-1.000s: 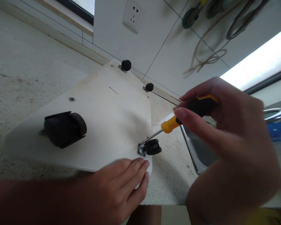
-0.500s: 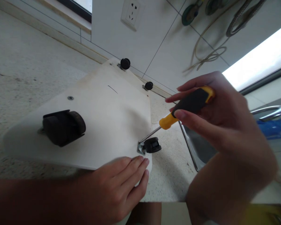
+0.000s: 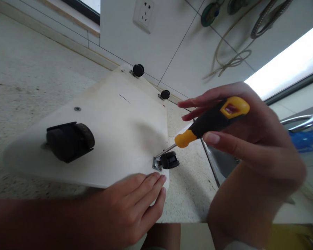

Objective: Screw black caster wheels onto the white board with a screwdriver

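My right hand (image 3: 258, 135) holds a yellow-and-black screwdriver (image 3: 208, 119) by its handle, thumb on one side and fingers on the other. Its metal shaft slants down to a corner of a small metal mounting plate (image 3: 156, 164). The plate belongs to a black caster (image 3: 170, 160) at the near right corner of a white board (image 3: 114, 139). Against the board's near edge, my left hand (image 3: 135, 205) is closed over the corner, fingertips just below the plate; its thumb is hidden. A larger-looking black caster (image 3: 70, 141) stands at the left, near a screw head (image 3: 77, 109).
Two more casters, one (image 3: 138, 70) and another (image 3: 165, 94), sit at the board's far end by the tiled wall (image 3: 167, 45). The board lies on a speckled countertop (image 3: 28, 83). A metal sink (image 3: 221, 161) with a faucet (image 3: 302, 122) is to the right.
The screwdriver handle has turned and tilted a little to the right, its tip staying at the plate. My right fingers have loosened and shifted along the handle. My left hand keeps its place.
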Motion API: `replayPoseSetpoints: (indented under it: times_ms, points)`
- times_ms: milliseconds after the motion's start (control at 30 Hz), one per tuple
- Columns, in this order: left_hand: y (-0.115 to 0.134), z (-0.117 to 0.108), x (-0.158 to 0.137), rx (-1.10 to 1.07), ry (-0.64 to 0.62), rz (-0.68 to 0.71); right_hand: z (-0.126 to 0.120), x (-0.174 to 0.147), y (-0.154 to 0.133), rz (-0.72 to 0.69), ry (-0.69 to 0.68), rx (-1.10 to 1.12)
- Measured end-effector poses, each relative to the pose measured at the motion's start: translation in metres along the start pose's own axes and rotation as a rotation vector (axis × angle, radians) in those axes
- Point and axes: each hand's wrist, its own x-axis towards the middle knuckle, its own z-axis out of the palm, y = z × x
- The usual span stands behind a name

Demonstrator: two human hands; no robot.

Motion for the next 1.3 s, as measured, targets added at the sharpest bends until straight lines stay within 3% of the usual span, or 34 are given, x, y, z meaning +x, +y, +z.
replayPoseSetpoints:
  times_ms: [133, 300, 367, 467, 600, 700, 767, 933, 1000, 1167, 1300]
  points:
    - [0.001, 0.004, -0.002, 0.005, 0.014, 0.009, -0.001, 0.007, 0.016, -0.075, 0.043, 0.107]
    - [0.001, 0.005, -0.003, 0.022, 0.015, 0.019, 0.006, 0.014, 0.011, -0.024, 0.324, -0.405]
    - [0.000, 0.004, -0.002, 0.023, 0.021, 0.010, 0.009, 0.015, 0.008, -0.007, 0.378, -0.488]
    - [-0.001, 0.003, -0.001, 0.029, 0.020, 0.016, 0.011, 0.013, 0.005, 0.015, 0.340, -0.418]
    - [0.000, 0.004, -0.001, 0.011, 0.016, 0.005, 0.013, 0.007, 0.001, -0.052, 0.180, -0.179]
    - [0.003, 0.005, -0.002, 0.000, 0.016, -0.011, 0.018, 0.007, -0.001, -0.094, 0.217, -0.076]
    - [0.004, 0.006, -0.003, -0.002, 0.020, -0.015, 0.019, 0.009, 0.000, -0.084, 0.285, -0.105]
    - [0.001, 0.006, -0.003, 0.013, 0.020, 0.010, 0.014, 0.013, 0.004, -0.027, 0.424, -0.592]
    - [0.000, 0.005, -0.003, 0.019, 0.011, 0.026, 0.014, 0.013, 0.005, -0.023, 0.404, -0.522]
    - [0.001, 0.005, -0.003, 0.003, 0.016, 0.001, 0.019, 0.011, 0.003, -0.069, 0.314, -0.074]
    - [0.003, 0.005, -0.003, 0.005, 0.012, 0.000, 0.016, 0.008, 0.001, 0.009, 0.308, -0.211]
